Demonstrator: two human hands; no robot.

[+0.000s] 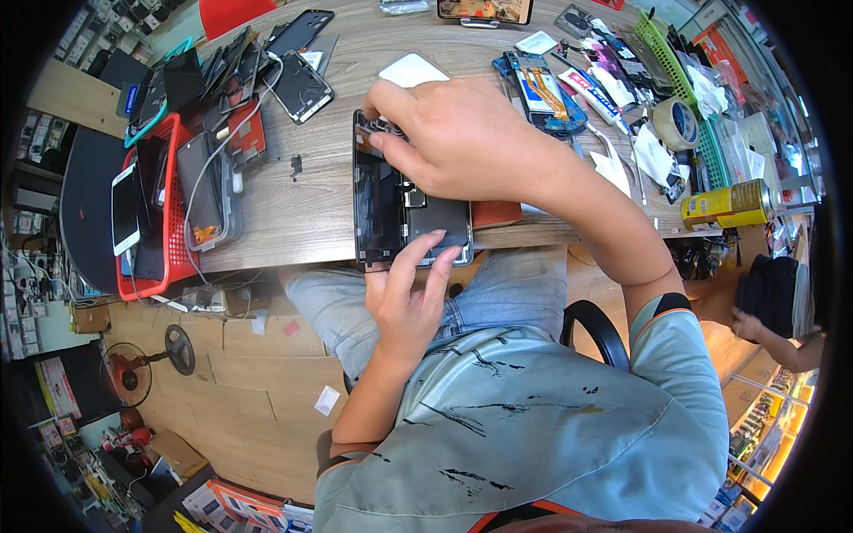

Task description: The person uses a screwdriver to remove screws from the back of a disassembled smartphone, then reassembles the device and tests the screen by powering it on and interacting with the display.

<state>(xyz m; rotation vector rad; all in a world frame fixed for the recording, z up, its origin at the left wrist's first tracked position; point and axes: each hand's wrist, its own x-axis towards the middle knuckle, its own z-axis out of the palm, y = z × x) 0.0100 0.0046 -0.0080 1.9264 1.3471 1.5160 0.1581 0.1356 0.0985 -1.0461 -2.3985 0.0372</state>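
Note:
An opened smartphone [380,209], its dark inner parts bare, lies at the table's front edge. My left hand [402,302] grips its near end, with fingertips and thumb on the lower rim. Over the phone's far end reaches my right hand [462,133]. Its thumb and forefinger come together at the far left corner; whatever they pinch there is too small to make out. My right palm and fingers hide the phone's far right part. Beyond that hand sits a white rounded panel [410,68], partly covered by it.
Left stands a red basket [182,235] with phones and a clear box. A white cable [233,133] crosses there. Rightward lie an opened phone [540,84], a glue tube [593,96], a tape roll [675,123] and a yellow can [727,206]. Another person's hand [748,326] shows far right.

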